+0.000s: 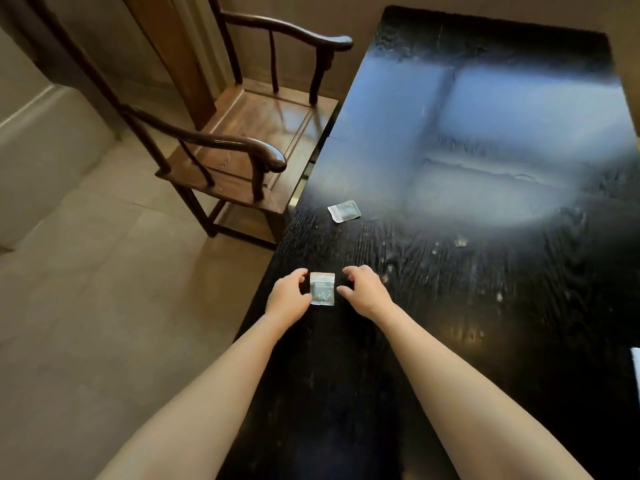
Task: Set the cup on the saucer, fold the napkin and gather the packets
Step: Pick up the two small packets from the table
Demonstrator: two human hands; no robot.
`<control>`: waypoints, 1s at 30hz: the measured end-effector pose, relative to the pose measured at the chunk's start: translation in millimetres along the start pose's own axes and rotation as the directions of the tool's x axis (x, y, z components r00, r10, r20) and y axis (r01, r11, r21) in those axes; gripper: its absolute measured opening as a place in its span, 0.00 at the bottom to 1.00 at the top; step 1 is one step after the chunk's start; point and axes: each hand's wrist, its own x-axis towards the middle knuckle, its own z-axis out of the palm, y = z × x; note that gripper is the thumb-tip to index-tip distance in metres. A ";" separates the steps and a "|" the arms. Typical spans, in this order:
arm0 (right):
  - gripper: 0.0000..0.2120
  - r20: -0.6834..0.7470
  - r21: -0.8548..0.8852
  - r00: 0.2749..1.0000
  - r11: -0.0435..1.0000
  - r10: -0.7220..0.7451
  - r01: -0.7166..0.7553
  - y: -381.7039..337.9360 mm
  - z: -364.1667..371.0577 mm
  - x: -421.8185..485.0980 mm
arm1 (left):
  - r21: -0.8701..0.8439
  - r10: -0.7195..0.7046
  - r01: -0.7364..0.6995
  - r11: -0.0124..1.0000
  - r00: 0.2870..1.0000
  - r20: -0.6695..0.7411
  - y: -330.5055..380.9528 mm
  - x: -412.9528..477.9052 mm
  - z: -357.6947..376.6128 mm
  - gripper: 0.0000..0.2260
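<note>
Both bare forearms reach out over a long black wooden table (450,306), hands near its left edge. Small clear packet (322,288) lies flat on the tabletop between the two hands; pale specks show inside it, contents too small to identify. Left hand (289,296) sits at the packet's left side, thumb and fingertips curled toward its edge and seemingly touching it, though contact is hard to confirm from this angle; the hand is partly curled, not wrapped around anything. Right hand (363,289) is just beside the packet's right edge with a thin dark gap visible, fingers loosely bent and spread, holding nothing. Second packet (344,211) lies farther up the table, well apart from the hands, tilted at an angle, with a white strip along one end; its contents are also unreadable. A big patch of window glare washes out the middle and far part of the tabletop, so surface detail there is hard to make out. Pale scuffs and flecks dot the wood right of the hands. A sliver of something white (635,362) is cut off at the right frame edge; cannot tell what it is. A dark wooden armchair (249,133) stands on the tiled floor left of the table, seat facing it.
</note>
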 end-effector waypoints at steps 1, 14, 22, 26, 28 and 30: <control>0.24 -0.017 -0.015 1.000 1.000 -0.007 0.007 -4.8 5.5 4.1 | 0.021 0.024 -0.024 1.000 0.999 -0.029 -4.9 0.1 2.2 0.27; 0.06 -0.144 0.069 0.990 0.998 -0.002 0.012 -15.3 25.0 15.9 | 0.342 0.405 -0.358 0.869 0.911 -0.073 -54.5 -12.3 28.8 0.26; 0.07 0.056 0.634 0.998 0.771 0.033 -0.061 -2.2 -1.6 -1.9 | 0.006 0.281 -0.281 0.960 0.959 -0.017 -39.9 -11.5 22.4 0.24; 0.07 0.168 0.657 0.977 0.753 -0.130 -0.013 -12.9 -13.5 -4.1 | -0.545 0.076 -0.050 0.837 0.997 0.026 -12.6 -14.9 14.7 0.21; 0.07 0.143 0.619 0.976 0.784 -0.161 0.039 -18.9 -15.2 -0.2 | -0.720 0.096 -0.047 0.692 0.995 0.027 -1.4 -15.8 15.1 0.16; 0.07 0.065 0.531 0.984 0.840 -0.169 0.109 -21.9 -16.3 7.0 | -0.814 0.053 -0.035 0.580 0.999 -0.006 8.9 -16.0 15.9 0.12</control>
